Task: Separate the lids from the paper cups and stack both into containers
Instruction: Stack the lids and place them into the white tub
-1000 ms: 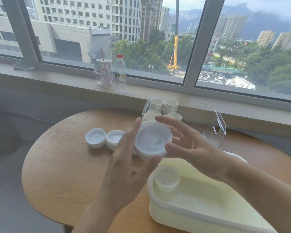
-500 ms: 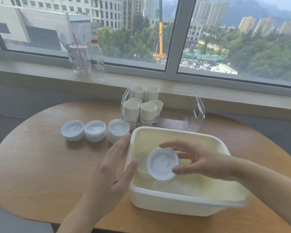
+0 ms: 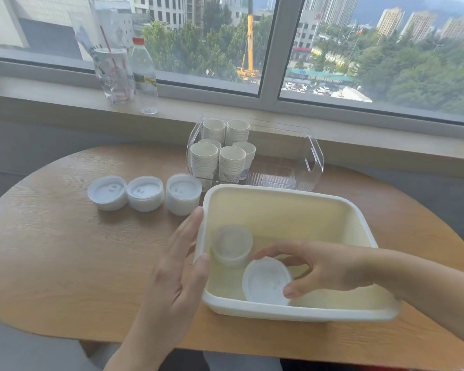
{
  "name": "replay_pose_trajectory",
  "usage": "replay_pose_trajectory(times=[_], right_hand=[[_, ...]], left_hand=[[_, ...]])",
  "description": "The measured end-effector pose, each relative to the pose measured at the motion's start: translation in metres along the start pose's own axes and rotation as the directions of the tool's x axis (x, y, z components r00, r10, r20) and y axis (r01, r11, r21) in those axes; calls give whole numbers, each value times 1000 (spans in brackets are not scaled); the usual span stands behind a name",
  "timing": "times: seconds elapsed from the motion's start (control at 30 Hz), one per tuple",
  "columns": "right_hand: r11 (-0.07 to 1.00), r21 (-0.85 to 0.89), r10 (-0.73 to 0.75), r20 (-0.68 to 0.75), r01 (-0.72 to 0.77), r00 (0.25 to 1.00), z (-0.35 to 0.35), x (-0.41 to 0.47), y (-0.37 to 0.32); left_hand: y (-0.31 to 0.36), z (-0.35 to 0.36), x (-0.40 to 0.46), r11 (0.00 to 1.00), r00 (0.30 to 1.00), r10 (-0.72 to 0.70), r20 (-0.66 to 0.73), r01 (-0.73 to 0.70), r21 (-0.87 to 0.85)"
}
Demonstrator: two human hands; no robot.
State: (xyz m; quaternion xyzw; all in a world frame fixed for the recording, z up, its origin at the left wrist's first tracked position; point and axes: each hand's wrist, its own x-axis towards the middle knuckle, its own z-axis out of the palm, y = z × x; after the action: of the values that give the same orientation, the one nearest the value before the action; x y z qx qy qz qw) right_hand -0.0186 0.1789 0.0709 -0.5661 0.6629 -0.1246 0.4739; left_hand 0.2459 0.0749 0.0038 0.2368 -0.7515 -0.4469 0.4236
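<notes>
A cream plastic bin (image 3: pixel 284 194) sits on the round wooden table in front of me. My right hand (image 3: pixel 322 266) reaches into it, fingers closed on a stack of white lids (image 3: pixel 265 281) low near the bin's front wall. Another lid stack (image 3: pixel 232 243) stands inside the bin at its left. My left hand (image 3: pixel 180 266) rests open against the bin's left rim, holding nothing. Three more lid stacks (image 3: pixel 145 192) line up on the table to the left. Stacked paper cups (image 3: pixel 219 153) fill the left part of a clear container (image 3: pixel 310 162) behind the bin.
A plastic-wrapped drink cup (image 3: pixel 114 73) with a red straw and a water bottle (image 3: pixel 144 68) stand on the window sill at the back left. The table's curved edge runs close to my body at the front.
My right hand has carried the lid stack from in front of me down into the bin, beside the stack there. My left hand let go and moved to the bin's left rim.
</notes>
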Motion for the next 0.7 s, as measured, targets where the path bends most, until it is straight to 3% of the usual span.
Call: replay_pose_trajectory(times=[0.17,0.47,0.7], right_hand=[[984,-179,15,-37,-21,999,1,-9,-2],[985,-151,-86,-35,80,996,22,7,-16],[973,-228,8,-89,-28,996,9,-4,-15]], left_hand=[[3,5,-7,1000,999,30,-45,-30,3],[6,10,-15,997,996,77,-49,-77,14],[6,10,-18,998,996,67,-57,-67,12]])
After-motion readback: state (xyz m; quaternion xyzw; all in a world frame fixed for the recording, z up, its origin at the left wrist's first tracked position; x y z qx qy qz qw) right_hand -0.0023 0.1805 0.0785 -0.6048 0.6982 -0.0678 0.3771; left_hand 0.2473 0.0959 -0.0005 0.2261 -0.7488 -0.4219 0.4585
